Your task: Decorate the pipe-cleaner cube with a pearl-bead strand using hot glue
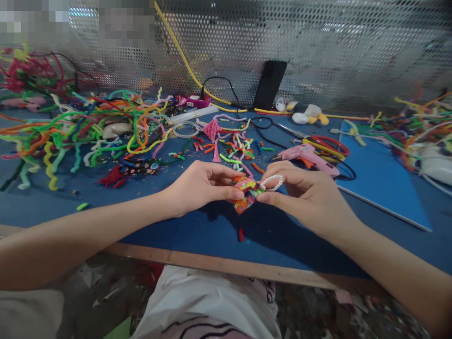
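Between my hands, above the blue tabletop, is a small multicoloured fabric pouch [241,203] with orange, yellow and pink patches. My left hand [203,188] pinches its left side between thumb and fingers. A loop of white beads [274,181] stands up at the pouch's right end. My right hand [305,195] is closed there, thumb and forefinger pressed at the base of the loop. Small cut pieces of pipe cleaner [236,149] lie just beyond my hands. A pink tasselled piece [212,129] rests behind them.
Tangled pipe cleaners [116,122] cover the left; more [406,127] lie right. A pink glue gun [307,155] sits beside red-and-yellow-handled scissors [330,147]. A blue board [381,174] lies right. A black phone [270,84] leans against the perforated metal panel [226,42]. A yellow cable [176,42] hangs there.
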`<action>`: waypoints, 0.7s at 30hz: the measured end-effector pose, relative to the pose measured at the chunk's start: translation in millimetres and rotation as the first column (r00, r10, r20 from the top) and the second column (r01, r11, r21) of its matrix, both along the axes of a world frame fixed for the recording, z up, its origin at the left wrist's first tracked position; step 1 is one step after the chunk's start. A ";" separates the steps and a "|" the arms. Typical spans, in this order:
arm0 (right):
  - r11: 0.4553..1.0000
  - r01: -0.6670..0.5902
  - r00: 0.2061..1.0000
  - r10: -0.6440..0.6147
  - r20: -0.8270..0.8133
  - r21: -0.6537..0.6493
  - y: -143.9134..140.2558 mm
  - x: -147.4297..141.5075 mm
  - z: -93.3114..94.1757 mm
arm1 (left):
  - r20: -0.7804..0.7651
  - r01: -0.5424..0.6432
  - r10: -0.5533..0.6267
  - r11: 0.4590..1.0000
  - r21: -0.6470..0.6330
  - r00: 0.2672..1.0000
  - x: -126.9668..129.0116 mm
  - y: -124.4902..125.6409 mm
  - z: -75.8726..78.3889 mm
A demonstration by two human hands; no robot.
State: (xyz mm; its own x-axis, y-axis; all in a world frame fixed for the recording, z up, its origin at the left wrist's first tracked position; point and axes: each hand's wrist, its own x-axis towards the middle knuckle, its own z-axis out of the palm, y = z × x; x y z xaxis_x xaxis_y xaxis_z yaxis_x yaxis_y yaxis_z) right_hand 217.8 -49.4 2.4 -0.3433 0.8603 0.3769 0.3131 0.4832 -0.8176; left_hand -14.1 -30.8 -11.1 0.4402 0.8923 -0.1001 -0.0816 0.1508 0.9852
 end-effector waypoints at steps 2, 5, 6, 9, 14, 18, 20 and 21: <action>1.000 0.008 1.000 -0.009 -0.010 -0.029 0.0 -1.0 -0.5 | 0.000 -0.003 0.003 1.000 -0.013 1.000 0.6 -0.3 0.2; 0.997 0.021 1.000 -0.022 -0.014 -0.070 0.1 -1.9 -1.6 | -0.002 -0.006 0.005 0.999 -0.037 1.000 1.8 -0.4 0.6; 0.996 0.024 1.000 -0.026 -0.016 -0.083 0.3 -1.7 -2.3 | -0.005 -0.010 0.009 0.999 -0.042 1.000 2.2 -0.3 0.9; 0.986 0.055 0.997 -0.062 -0.035 -0.160 1.9 0.2 -5.1 | -0.004 -0.019 0.019 0.999 -0.034 1.000 2.5 0.4 1.7; 0.930 0.104 0.973 -0.169 -0.157 -0.354 6.7 3.1 -10.0 | 0.068 0.032 -0.031 0.999 -0.014 0.997 -0.1 1.9 1.1; 0.928 0.128 0.981 -0.170 -0.092 -0.351 7.9 3.9 -9.9 | 0.055 0.070 -0.071 0.997 0.013 0.996 -1.9 1.8 0.4; 0.939 0.143 0.985 -0.167 -0.052 -0.314 7.5 4.7 -8.6 | 0.023 0.073 -0.073 0.997 0.018 0.997 -2.0 1.3 0.5; 0.945 0.144 0.986 -0.161 -0.035 -0.295 7.3 5.2 -8.0 | 0.007 0.071 -0.071 0.997 0.020 0.997 -2.0 1.0 0.5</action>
State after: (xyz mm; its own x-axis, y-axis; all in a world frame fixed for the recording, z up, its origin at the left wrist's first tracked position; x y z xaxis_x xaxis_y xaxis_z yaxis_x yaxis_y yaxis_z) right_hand 223.0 -42.0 -5.6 -0.1846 0.9757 0.1182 0.3126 0.1723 -0.9341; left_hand -16.0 -29.8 -10.6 0.5028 0.8607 -0.0793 -0.0786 0.1369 0.9875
